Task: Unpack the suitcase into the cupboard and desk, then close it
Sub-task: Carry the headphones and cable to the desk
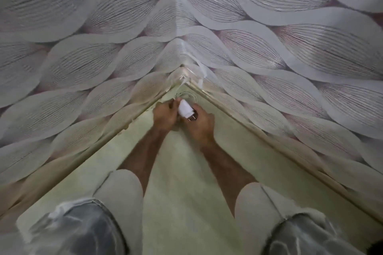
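Both hands grip a white charger (pixel 185 110): left hand (pixel 165 115) around its body, right hand (pixel 200 123) beside the prongs, above the desk (pixel 182 182) corner. Advice: set charger flat, cable (pixel 187 95) coiled alongside.

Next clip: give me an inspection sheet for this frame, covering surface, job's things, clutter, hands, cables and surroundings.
Surface: pale green desk set into a wall corner.
Job's things: white charger, prongs toward the camera, held near the corner; suitcase and cupboard not in view.
Clutter: nothing seen.
Hands: left hand and right hand both grip the charger.
Cables: thin white cable coiled behind the charger.
Surroundings: leaf-patterned wallpaper, peeling at the corner.
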